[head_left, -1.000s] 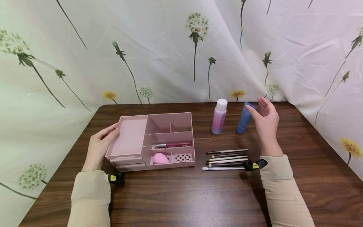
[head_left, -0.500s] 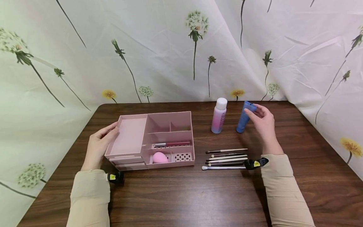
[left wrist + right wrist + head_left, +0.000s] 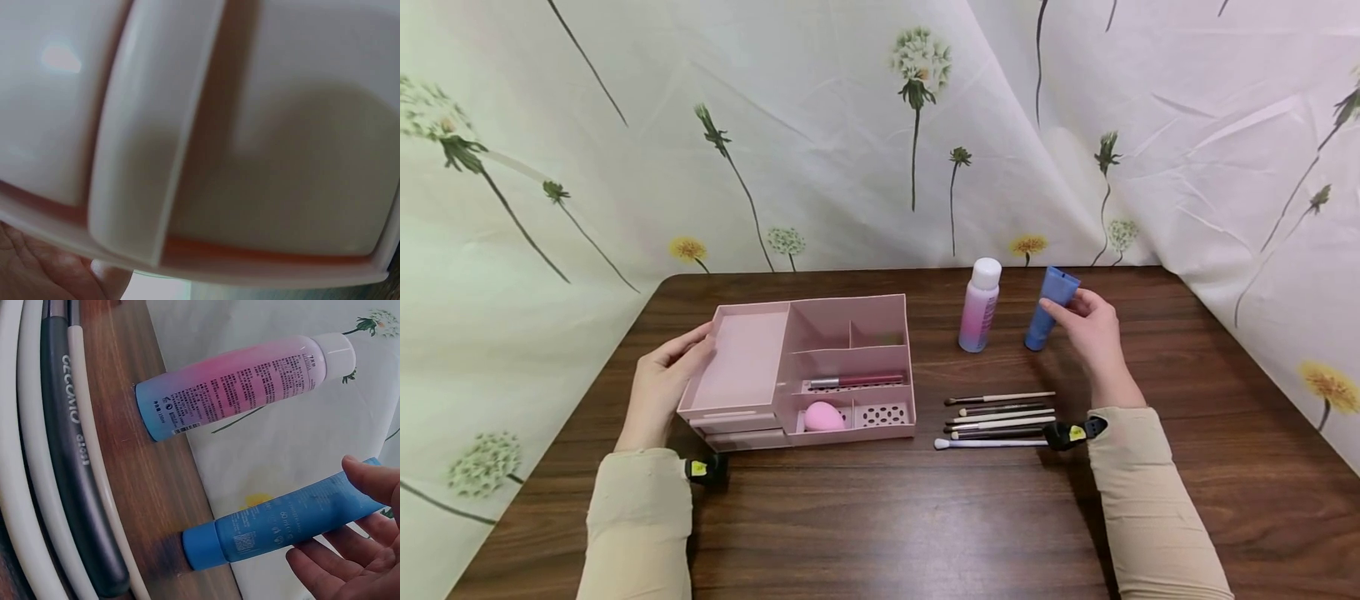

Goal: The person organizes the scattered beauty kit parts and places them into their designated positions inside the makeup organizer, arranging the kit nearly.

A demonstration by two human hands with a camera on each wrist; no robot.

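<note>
In the head view my right hand point(image 3: 1093, 332) pinches a blue squeeze tube point(image 3: 1051, 310) near its flat crimped end, thumb on one side and fingers on the other. The tube stands cap down and slightly tilted, its cap point(image 3: 205, 546) at the tabletop in the right wrist view. My left hand point(image 3: 662, 379) rests against the left side of a pink desktop organizer point(image 3: 745, 358), fingers fairly straight along its edge. In its compartments lie a pink makeup sponge point(image 3: 823, 417) and a dark red makeup brush point(image 3: 857, 381). The left wrist view shows the organizer's drawer fronts point(image 3: 300, 156) close up.
A pink-to-blue bottle with a white cap point(image 3: 980, 308) stands upright left of the tube. Several makeup brushes point(image 3: 1000, 421) lie in a row between the organizer and my right wrist. A floral cloth point(image 3: 850, 150) hangs behind the wooden table point(image 3: 880, 517).
My right hand has moved in to the blue tube and now grips it, and the tube has tipped slightly to the right. The left hand and organizer stay in place.
</note>
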